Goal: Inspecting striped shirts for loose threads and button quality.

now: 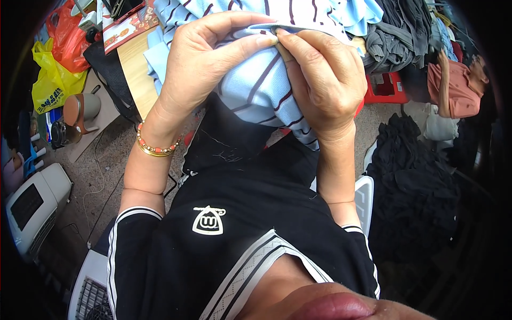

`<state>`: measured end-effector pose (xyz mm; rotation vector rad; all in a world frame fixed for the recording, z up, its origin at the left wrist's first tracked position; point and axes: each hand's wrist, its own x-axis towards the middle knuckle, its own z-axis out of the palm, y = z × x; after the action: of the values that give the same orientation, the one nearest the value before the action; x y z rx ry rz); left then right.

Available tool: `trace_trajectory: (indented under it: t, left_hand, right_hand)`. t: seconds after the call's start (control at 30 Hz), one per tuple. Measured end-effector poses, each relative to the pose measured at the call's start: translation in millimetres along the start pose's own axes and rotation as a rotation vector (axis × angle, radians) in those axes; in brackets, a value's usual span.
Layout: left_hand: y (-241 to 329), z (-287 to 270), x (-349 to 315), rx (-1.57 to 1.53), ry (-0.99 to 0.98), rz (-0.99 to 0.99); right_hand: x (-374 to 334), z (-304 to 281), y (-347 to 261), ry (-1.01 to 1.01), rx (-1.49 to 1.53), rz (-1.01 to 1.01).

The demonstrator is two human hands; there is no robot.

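Observation:
A light blue knitted cloth with dark stripes [253, 82] lies bunched over the table's near edge and hangs down toward my lap. My left hand [200, 56] pinches a folded edge of it between thumb and index finger. Right beside it, my right hand [328, 74] grips the same edge, its fingers curled and the fingertips almost touching the left ones. Whether the right fingers also hold something small cannot be made out. A beaded bracelet and a gold bangle circle my left wrist.
On the left are a wooden table edge [136, 74], red [69, 40] and yellow [56, 80] plastic bags, a brown-and-grey mug [82, 109] and a white appliance [40, 205]. Rightward are dark clothes [397, 37], a red plastic item [386, 88], a black cloth heap [410, 197] and another person [453, 88].

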<state>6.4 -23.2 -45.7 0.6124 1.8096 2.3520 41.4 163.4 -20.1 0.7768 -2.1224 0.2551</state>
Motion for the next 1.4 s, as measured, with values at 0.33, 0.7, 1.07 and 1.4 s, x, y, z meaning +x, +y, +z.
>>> trace_trajectory:
  t: [0.33, 0.7, 1.07, 1.4]
  left_hand:
    - [3, -11, 5, 0.102, -0.126, -0.103]
    - [-2, -18, 6, -0.075, -0.181, -0.221]
    - [-18, -26, 6, -0.101, -0.068, -0.242]
    - [-23, -15, 4, -0.24, 0.011, -0.236]
  right_hand:
    - [1, -1, -1, -0.033, -0.067, -0.024]
    - [0, 1, -7, -0.075, -0.157, 0.035]
    - [0, 6, -5, -0.029, -0.108, 0.047]
    - [-2, 9, -4, -0.01, -0.11, -0.029]
